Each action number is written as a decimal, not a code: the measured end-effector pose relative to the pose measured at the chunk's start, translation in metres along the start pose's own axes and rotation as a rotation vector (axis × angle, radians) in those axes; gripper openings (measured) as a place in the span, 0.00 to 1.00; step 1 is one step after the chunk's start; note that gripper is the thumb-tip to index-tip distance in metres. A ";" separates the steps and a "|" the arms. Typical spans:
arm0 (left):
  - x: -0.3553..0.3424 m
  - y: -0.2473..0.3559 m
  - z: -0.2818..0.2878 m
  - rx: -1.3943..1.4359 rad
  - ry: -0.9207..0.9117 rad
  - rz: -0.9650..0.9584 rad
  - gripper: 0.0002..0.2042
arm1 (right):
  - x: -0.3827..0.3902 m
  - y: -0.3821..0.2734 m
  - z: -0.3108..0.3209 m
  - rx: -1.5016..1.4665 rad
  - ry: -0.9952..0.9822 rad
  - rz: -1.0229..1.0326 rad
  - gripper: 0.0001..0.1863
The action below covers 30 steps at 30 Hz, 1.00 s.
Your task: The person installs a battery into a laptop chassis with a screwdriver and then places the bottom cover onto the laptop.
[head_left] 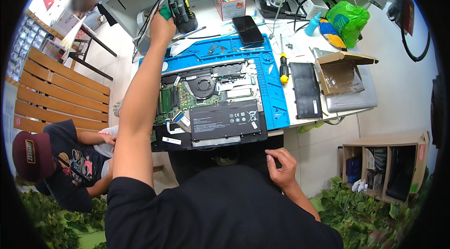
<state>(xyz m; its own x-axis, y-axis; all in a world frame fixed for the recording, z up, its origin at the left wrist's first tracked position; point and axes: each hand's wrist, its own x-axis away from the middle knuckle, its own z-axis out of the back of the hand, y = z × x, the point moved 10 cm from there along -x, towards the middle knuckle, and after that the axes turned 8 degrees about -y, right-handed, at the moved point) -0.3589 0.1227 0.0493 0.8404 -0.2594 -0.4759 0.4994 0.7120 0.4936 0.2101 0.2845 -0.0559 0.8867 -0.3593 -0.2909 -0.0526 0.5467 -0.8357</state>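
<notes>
My left hand (161, 28) reaches to the back left and is closed on a green object (165, 12) beside a black tool holder (185, 17). My right hand (281, 169) hangs below the bench's front edge, fingers curled, with nothing visible in them. Between my arms an opened laptop (206, 88) lies on a blue silicone mat (276, 108), showing its board, fan and black battery (220, 121). A second battery (303, 89) lies right of the mat, beside a black-and-yellow screwdriver (284, 68).
A phone (248, 29), cardboard box (344, 80), silver laptop (354, 103), green bag (349, 24) and hanging cables share the bench (293, 120). A person in a cap (70, 164) sits at left near a slatted wooden bench (63, 89). A wooden cabinet (384, 164) stands at right.
</notes>
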 end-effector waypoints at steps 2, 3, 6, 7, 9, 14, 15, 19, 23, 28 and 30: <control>0.022 0.014 0.008 0.048 0.017 -0.065 0.27 | 0.001 -0.004 -0.001 -0.003 -0.006 -0.005 0.09; 0.033 0.021 0.014 0.069 0.025 -0.096 0.28 | 0.001 -0.005 -0.001 -0.008 -0.011 -0.007 0.09; 0.061 0.031 0.028 0.056 -0.009 -0.151 0.26 | 0.003 -0.011 -0.001 -0.015 0.009 0.032 0.10; 0.068 0.034 0.031 0.042 -0.024 -0.173 0.26 | 0.004 -0.013 -0.001 -0.016 0.008 0.037 0.10; 0.085 0.043 0.051 0.049 0.052 -0.366 0.25 | 0.006 -0.015 -0.002 -0.017 0.006 0.052 0.10; 0.122 0.064 0.121 0.398 0.098 -0.494 0.25 | 0.021 0.001 -0.009 -0.017 0.003 0.015 0.09; 0.120 0.053 0.123 0.638 0.027 -0.370 0.27 | 0.025 0.009 -0.013 -0.019 -0.002 -0.011 0.09; 0.123 0.054 0.121 1.411 -0.099 -0.053 0.17 | 0.039 0.077 -0.062 0.045 -0.220 -0.257 0.06; 0.129 0.107 0.089 1.477 -0.268 -0.061 0.12 | 0.030 0.125 -0.107 0.327 -0.282 -0.091 0.08; 0.141 0.155 0.056 1.405 -0.346 -0.095 0.07 | 0.014 0.152 -0.129 0.386 -0.316 -0.087 0.10; 0.139 0.159 0.038 1.422 -0.380 -0.078 0.08 | 0.012 0.160 -0.140 0.425 -0.435 -0.154 0.10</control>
<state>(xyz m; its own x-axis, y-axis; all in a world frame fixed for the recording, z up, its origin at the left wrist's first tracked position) -0.1543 0.1754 0.0890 0.6936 -0.5778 -0.4302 0.1394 -0.4782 0.8671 0.1479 0.2618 -0.2579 0.9800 -0.1664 0.1095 0.1991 0.7984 -0.5683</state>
